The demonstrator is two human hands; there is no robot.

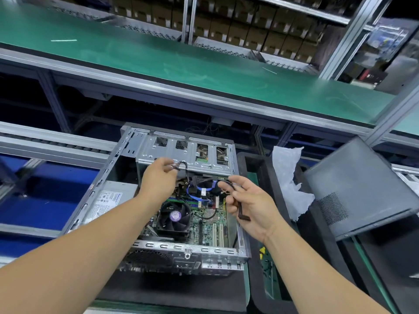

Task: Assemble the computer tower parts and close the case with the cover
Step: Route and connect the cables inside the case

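Observation:
The open computer case (127, 155) lies on its side in front of me, its motherboard, black CPU fan (173, 219) and blue data cables (199, 191) exposed. A metal drive cage (181, 150) spans its far end. My left hand (156, 177) pinches a looped black cable (181, 165) just in front of the cage. My right hand (249, 205) holds another black cable, whose flat connector (243, 217) hangs by my palm above the board. The dark grey side cover (358, 191) leans tilted at the right.
A black tray (256, 223) stands right of the case, with crumpled white plastic wrap (288, 173) above it. A green workbench shelf (158, 55) runs across behind. Roller rails (45, 143) pass on the left. Racks of cardboard boxes (249, 30) fill the back.

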